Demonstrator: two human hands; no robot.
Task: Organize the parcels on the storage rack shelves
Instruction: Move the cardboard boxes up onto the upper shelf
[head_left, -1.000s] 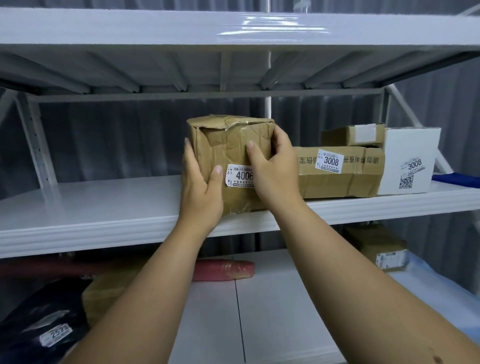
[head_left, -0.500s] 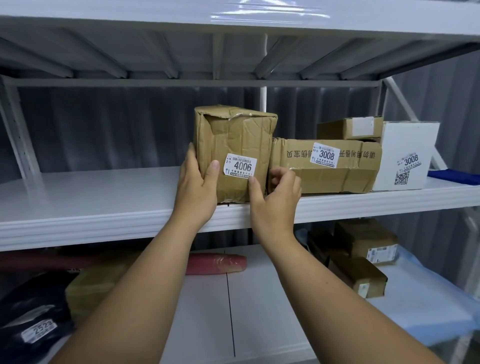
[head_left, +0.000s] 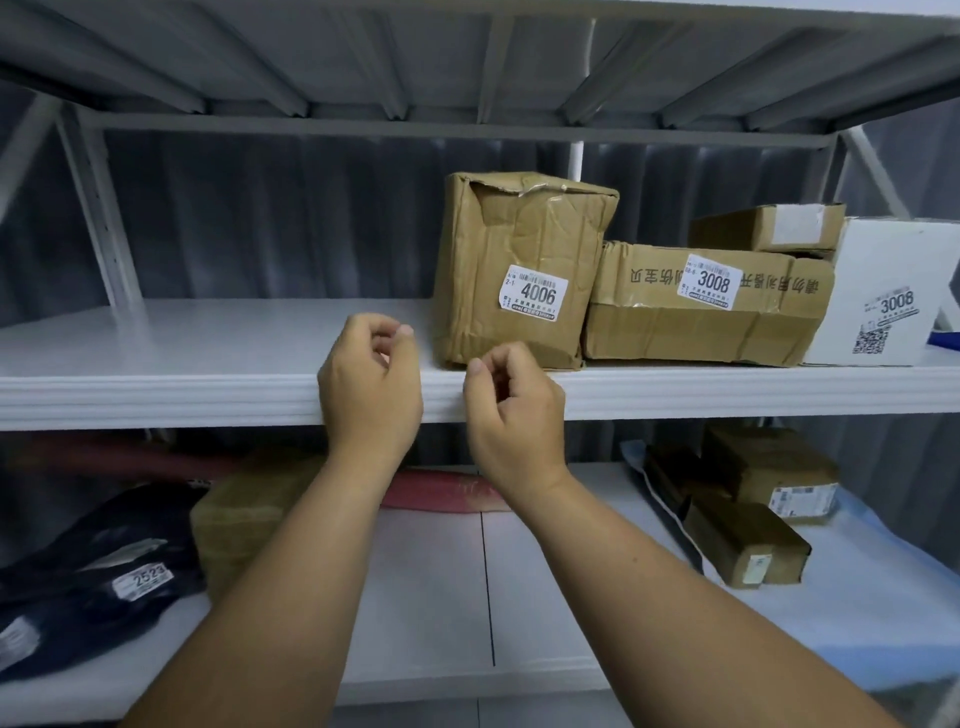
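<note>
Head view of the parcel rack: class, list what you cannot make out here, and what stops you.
- Red parcel, head view: middle hidden behind the forearms.
- White box: right side cut off by the frame edge.
- 4006 parcel: small print on its label too small to read.
- Black bag: partly cut off at left, blurred.

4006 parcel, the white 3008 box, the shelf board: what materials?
4006 parcel: brown corrugated cardboard, matte, creased, glossy clear tape at the torn top. White 3008 box: looks like smooth white-coated cardboard. Shelf board: probably white-painted metal, semi-gloss, ribbed front lip.
</note>
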